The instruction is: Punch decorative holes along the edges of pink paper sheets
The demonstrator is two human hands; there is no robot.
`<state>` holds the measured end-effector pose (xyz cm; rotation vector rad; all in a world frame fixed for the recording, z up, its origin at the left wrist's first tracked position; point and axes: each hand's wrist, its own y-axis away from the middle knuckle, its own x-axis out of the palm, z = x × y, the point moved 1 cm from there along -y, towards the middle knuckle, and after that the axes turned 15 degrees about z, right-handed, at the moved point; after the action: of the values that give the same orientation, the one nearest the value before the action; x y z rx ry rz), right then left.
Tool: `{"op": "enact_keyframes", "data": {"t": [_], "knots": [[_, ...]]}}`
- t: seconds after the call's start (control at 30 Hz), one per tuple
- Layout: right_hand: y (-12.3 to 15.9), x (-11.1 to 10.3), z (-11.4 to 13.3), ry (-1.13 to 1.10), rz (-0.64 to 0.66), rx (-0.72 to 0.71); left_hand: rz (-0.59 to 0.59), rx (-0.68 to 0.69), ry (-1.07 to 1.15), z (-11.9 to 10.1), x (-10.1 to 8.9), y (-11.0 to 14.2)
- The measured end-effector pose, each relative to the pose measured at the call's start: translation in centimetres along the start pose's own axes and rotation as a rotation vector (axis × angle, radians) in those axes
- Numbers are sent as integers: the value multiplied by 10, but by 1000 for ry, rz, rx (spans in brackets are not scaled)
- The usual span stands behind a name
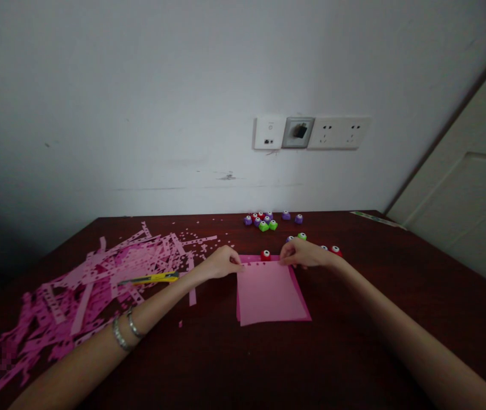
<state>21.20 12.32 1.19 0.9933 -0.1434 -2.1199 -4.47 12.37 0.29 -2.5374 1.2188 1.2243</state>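
A light pink sheet of paper lies over a darker pink sheet, with a few small punched holes along its far edge. My left hand pinches the far left corner of the light sheet. At the far right corner, my right hand is closed on the same sheet. Between the hands, a red craft punch stands at the far edge of the paper. A green punch sits just beyond my right hand.
Punched pink strips are heaped at the left, with a yellow utility knife on them. Several red, purple and green punches cluster near the wall. Another red punch lies right of my right hand. Sockets are on the wall.
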Motion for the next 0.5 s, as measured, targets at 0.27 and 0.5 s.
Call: {"op": "enact_keyframes", "data": {"t": [0.27,0.5], "knots": [[-2,3,1,-73,-11,74,60,-25,-74,6,-3,1],[-5,6,3,-91,-68,85,15,-73,-104,4,-3,2]]}}
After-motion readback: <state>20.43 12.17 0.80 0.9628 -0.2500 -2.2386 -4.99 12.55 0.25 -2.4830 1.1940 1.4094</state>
